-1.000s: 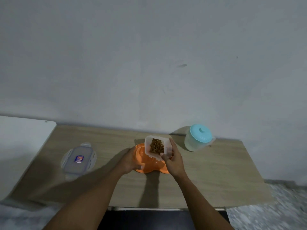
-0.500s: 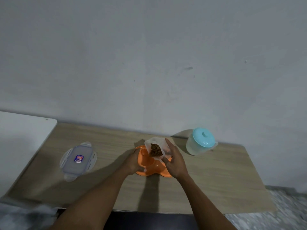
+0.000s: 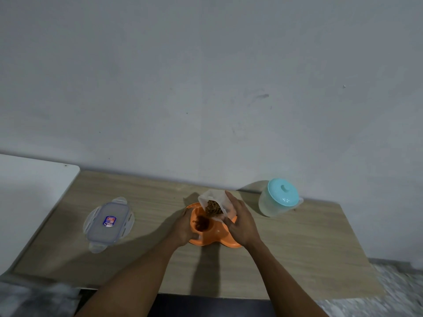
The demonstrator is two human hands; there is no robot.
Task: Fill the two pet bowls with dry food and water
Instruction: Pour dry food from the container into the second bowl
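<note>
An orange double pet bowl (image 3: 207,239) sits in the middle of the wooden table (image 3: 297,248). My right hand (image 3: 240,221) grips a clear plastic container (image 3: 216,202) of brown dry food, tilted down to the left over the bowl. Brown kibble (image 3: 202,223) lies in the left bowl. My left hand (image 3: 183,225) holds the bowl's left side. The right bowl is mostly hidden behind my right hand. A clear water jug with a light-blue lid (image 3: 278,196) stands to the right, untouched.
The container's clear lid (image 3: 108,223) with a small sticker lies flat on the table's left part. A white surface (image 3: 27,191) adjoins the table on the left. A grey wall rises right behind the table. Speckled floor shows at lower right.
My right hand has tipped the food container further over, and kibble now lies in the left bowl. My left hand stays on the bowl's side.
</note>
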